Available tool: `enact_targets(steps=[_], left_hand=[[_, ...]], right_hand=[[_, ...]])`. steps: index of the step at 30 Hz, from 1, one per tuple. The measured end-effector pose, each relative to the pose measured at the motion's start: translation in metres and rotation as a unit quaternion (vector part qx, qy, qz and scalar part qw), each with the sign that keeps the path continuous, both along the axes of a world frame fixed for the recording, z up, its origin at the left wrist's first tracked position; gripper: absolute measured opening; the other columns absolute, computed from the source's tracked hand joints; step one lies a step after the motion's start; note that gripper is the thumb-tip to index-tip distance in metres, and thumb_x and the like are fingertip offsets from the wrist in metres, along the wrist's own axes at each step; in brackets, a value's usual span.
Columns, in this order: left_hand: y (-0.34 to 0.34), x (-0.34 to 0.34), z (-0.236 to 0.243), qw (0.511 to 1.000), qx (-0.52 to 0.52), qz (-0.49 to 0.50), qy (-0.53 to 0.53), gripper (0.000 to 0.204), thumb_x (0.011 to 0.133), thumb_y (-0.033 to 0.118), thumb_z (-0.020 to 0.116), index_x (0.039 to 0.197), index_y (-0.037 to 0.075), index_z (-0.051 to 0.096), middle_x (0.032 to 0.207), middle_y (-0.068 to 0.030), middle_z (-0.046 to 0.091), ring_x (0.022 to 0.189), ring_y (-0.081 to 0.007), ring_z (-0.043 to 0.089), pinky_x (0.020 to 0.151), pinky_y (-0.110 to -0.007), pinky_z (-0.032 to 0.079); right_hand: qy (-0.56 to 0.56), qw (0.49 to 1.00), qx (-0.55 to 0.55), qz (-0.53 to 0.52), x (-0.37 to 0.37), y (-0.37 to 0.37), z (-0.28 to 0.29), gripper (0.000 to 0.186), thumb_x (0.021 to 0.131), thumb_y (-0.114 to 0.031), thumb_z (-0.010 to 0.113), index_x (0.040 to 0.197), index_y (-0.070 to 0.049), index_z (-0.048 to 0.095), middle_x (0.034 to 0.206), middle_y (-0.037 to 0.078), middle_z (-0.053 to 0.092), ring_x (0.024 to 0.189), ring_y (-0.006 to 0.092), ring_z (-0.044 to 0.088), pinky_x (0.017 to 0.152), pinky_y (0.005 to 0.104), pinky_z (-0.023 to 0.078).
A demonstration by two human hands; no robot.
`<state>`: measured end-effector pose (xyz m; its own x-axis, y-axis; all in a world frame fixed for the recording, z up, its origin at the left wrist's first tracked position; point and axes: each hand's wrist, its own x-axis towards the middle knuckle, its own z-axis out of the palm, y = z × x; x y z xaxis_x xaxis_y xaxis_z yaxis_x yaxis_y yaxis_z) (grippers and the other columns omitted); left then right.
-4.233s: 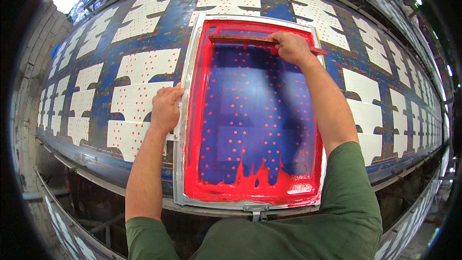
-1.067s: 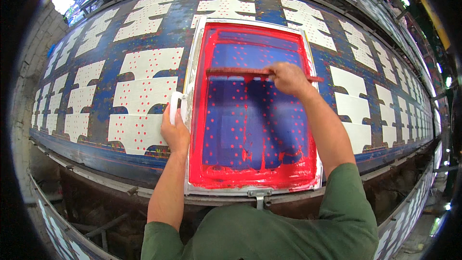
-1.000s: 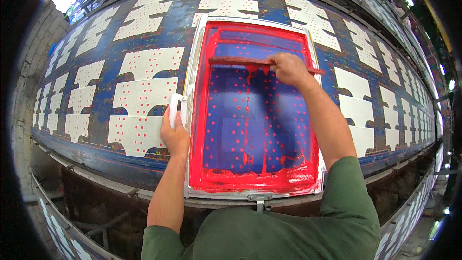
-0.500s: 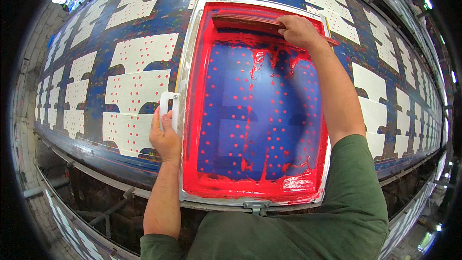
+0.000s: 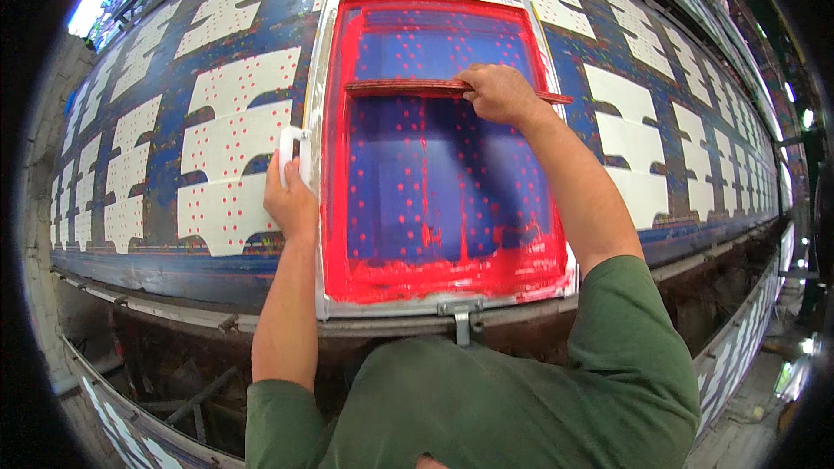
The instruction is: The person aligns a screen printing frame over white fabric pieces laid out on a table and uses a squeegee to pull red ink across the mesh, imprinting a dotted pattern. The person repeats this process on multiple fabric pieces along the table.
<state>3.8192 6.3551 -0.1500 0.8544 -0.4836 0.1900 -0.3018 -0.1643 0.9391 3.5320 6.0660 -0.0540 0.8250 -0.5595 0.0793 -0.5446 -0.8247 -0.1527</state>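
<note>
A screen printing frame (image 5: 318, 208) with a pale border lies in front of me on a long printing table. Its blue mesh (image 5: 391, 182) shows red dots, and red ink (image 5: 417, 278) coats the margins, thickest along the near edge. My right hand (image 5: 499, 94) grips a long red-stained squeegee (image 5: 400, 89), which spans the mesh crosswise in its upper part. On the left side of the frame, my left hand (image 5: 290, 200) is closed round a white handle (image 5: 294, 149).
White fabric pieces lie in rows over the blue table (image 5: 165, 165); those at left, such as this piece (image 5: 234, 156), carry red dots. A piece (image 5: 634, 182) right of the frame looks plain. A metal clamp (image 5: 461, 313) sits at the frame's near edge, above a rail.
My right hand has drawn the squeegee from the far end of the screen toward me, baring dotted mesh behind it. My left hand stays on the handle. The view has shifted slightly.
</note>
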Motion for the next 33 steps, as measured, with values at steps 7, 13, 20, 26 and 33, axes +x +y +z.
enact_targets(steps=[7,13,20,26,33], left_hand=[[0.003,0.008,-0.008,0.992,0.027,-0.009,-0.124,0.042,0.105,0.010,0.064,0.144,-0.007,0.066,0.133,-0.0280,0.075,0.123,-0.0431,0.073,0.106,-0.048,0.056],[0.005,0.004,-0.007,0.990,0.038,-0.011,-0.132,0.046,0.105,0.008,0.061,0.150,-0.004,0.063,0.143,-0.0290,0.069,0.134,-0.0445,0.066,0.115,-0.050,0.051],[0.005,0.001,0.001,0.987,0.078,-0.005,-0.141,0.046,0.106,0.008,0.062,0.151,-0.003,0.062,0.145,-0.0288,0.069,0.135,-0.0448,0.066,0.114,-0.050,0.052],[-0.005,0.013,-0.016,0.977,0.091,0.047,-0.187,0.047,0.103,0.017,0.070,0.146,-0.002,0.067,0.139,-0.0263,0.073,0.127,-0.0438,0.071,0.108,-0.051,0.056],[-0.003,0.019,-0.019,0.964,0.136,0.072,-0.217,0.038,0.103,0.023,0.073,0.133,0.000,0.073,0.121,-0.0252,0.079,0.113,-0.0425,0.077,0.098,-0.050,0.059]], right_hand=[[-0.033,0.999,-0.002,0.005,-0.054,0.149,-0.003,0.027,0.090,-0.014,0.075,0.116,-0.015,0.080,0.108,0.013,0.079,0.104,0.0383,0.076,0.088,0.0539,0.062],[-0.039,0.999,-0.006,0.004,-0.089,0.268,-0.004,0.026,0.087,-0.013,0.078,0.113,-0.012,0.080,0.101,0.012,0.078,0.099,0.0362,0.077,0.085,0.0508,0.063],[-0.049,0.997,-0.046,0.042,-0.112,0.318,-0.015,0.036,0.084,-0.009,0.076,0.120,-0.009,0.078,0.109,0.014,0.077,0.107,0.0365,0.074,0.094,0.0499,0.060],[0.011,0.995,0.045,0.088,-0.129,0.323,-0.024,0.063,0.076,-0.002,0.078,0.138,-0.006,0.071,0.131,0.015,0.068,0.125,0.0388,0.064,0.104,0.0501,0.056],[-0.093,0.986,0.064,0.123,-0.160,0.332,-0.032,0.068,0.075,-0.006,0.081,0.141,-0.005,0.066,0.140,0.018,0.067,0.132,0.0404,0.063,0.113,0.0533,0.052]])
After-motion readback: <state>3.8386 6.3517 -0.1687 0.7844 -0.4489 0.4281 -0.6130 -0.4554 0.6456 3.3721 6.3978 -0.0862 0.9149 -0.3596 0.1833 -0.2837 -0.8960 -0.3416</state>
